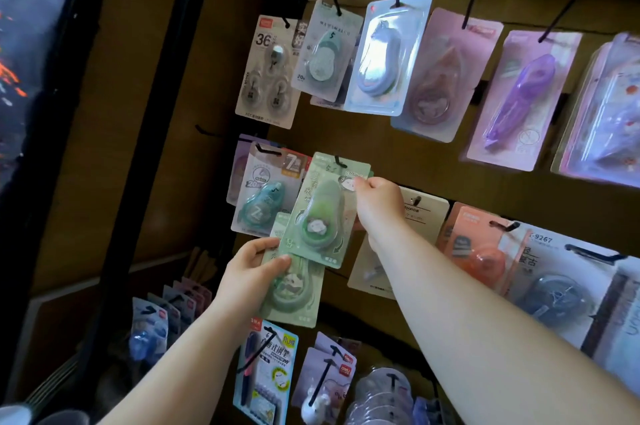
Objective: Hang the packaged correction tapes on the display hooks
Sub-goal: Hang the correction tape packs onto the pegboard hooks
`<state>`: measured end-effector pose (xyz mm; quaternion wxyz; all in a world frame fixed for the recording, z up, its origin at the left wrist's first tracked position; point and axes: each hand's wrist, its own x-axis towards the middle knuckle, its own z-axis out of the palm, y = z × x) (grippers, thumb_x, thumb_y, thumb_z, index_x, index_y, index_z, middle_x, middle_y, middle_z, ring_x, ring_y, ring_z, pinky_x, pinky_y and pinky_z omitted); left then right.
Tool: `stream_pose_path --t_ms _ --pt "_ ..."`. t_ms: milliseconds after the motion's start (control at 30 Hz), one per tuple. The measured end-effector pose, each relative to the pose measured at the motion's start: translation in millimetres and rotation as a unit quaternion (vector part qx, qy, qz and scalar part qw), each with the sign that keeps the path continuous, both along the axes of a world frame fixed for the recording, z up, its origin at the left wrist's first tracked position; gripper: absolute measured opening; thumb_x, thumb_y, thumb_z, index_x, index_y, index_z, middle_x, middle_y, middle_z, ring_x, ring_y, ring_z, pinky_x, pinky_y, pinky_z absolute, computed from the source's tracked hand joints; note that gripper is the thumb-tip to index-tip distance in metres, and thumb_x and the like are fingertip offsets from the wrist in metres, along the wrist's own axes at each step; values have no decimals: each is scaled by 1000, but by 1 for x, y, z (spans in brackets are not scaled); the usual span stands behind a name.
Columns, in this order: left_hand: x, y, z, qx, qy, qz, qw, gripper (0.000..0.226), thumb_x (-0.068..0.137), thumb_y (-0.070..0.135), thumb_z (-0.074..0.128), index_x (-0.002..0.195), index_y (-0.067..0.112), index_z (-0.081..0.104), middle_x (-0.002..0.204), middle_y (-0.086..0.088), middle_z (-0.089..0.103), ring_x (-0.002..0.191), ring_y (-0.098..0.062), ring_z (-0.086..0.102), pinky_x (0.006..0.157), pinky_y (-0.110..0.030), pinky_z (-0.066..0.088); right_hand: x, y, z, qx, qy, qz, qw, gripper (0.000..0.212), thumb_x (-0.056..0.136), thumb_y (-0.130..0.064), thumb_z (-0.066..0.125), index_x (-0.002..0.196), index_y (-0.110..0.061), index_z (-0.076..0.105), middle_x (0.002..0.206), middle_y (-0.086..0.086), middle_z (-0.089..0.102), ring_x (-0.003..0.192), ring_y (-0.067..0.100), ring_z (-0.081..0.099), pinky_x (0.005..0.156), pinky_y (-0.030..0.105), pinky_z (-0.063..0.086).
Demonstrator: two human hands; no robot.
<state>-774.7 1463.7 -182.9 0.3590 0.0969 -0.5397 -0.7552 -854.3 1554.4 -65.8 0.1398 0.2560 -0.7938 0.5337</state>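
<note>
Left hand [251,272] closed on a green correction tape pack [294,293], held low in front of the display. Right hand [375,203] pinches the upper right edge of another green pack [320,213], its top at a black hook [338,161].

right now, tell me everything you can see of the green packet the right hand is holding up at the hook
The green packet is a pale green printed card with a clear blister holding a green, rounded correction tape with a small white cartoon figure on it. It hangs tilted, its top hole at a black hook. The right hand pinches its upper right edge. Its lower end overlaps a second similar green packet held in the left hand.
</note>
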Motion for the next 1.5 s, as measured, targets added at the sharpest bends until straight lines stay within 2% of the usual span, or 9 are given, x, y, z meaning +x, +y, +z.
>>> stream_pose_path --t_ms 100,467,633,833,1000,1067,1233,1367,1500 --pt "-1 -3 -9 -2 -5 16 1000 25 84 5 59 105 16 54 83 3 62 70 -13 62 52 -21 51 -8 -3 -4 17 22 -30 999 26 96 -26 38 86 -10 57 71 3 52 77 25 52 76 39 49" --pt "21 -14 -25 -42 -9 66 997 29 85 9 59 107 25 49 92 1 61 75 -18 64 58 -32 51 -18 -8 -10 60 63 -96 992 37 97 -26 36 103 0 61 105 18 63 99 33 57 80 38 46" --pt "39 -15 -26 -47 -14 123 991 51 83 10 61 126 25 39 105 -5 59 81 -22 63 72 -40 53 -6 -4 -15 66 58 -66 994 33 95 -32 39 80 -8 55 81 8 52 81 24 48 68 30 36" --pt "61 -11 -21 -52 -9 155 986 46 83 11 62 122 22 41 107 -5 59 91 -29 63 77 -45 53 16 3 -33 184 -2 -35 982 29 94 -34 40 102 -9 51 78 4 50 66 18 46 48 26 29" --pt "70 2 3 -52 35 100 993 37 83 8 62 111 24 45 93 2 66 78 -18 65 64 -35 53 44 7 -39 177 -75 42 980 40 94 -48 31 94 -12 49 77 3 58 70 22 60 66 35 56" --pt "72 8 12 -55 44 82 994 37 83 9 61 113 24 46 94 2 66 80 -19 66 68 -37 54 52 12 -37 168 -109 85 976 43 94 -49 29 96 -12 50 76 2 60 59 18 58 54 29 51" --pt "70 15 25 -71 59 62 994 38 83 11 60 116 23 45 92 6 66 70 -10 68 51 -23 56 58 24 -13 57 -58 175 981 31 97 -37 34 75 -21 49 71 -2 56 49 13 56 44 22 43" --pt "63 18 34 -82 68 46 993 33 84 13 60 110 26 45 84 9 66 56 -1 68 46 -19 55 57 28 1 110 2 158 981 24 92 -23 48 69 -20 48 65 0 56 36 2 53 36 16 41" --pt "56 24 38 -119 57 24 991 43 79 13 65 113 30 45 86 6 67 64 -4 68 54 -18 54 50 26 14 75 62 93 991 24 92 -18 48 68 -20 47 68 -2 52 66 19 60 53 29 56"
